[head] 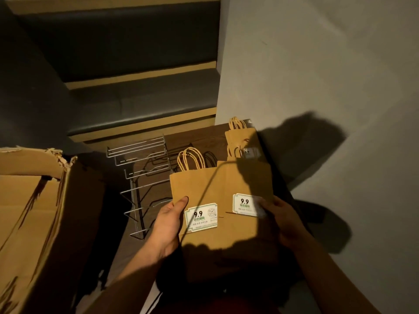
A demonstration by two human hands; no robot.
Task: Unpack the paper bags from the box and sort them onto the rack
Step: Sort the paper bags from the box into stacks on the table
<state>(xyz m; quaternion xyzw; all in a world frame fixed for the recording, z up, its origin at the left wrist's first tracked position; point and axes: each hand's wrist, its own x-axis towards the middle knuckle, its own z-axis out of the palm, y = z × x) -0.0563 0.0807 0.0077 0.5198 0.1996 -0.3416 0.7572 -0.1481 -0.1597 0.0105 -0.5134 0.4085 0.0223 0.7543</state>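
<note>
Paper bags (217, 191) held above the desk (181, 137)
I see my left hand (166, 225) gripping one side, right hand (281, 220) the other; wire rack (140, 175) beside.

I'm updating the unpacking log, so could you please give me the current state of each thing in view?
Brown cardboard box: open, top flap torn.
Silver wire rack: slots in view hold no bags.
Brown paper bags with white 9.9 labels: flat, held in both hands.
Small brown paper bags by the wall: flat, on the dark tabletop.
Left hand: grips the bags' left edge.
Right hand: grips their right edge.
</note>
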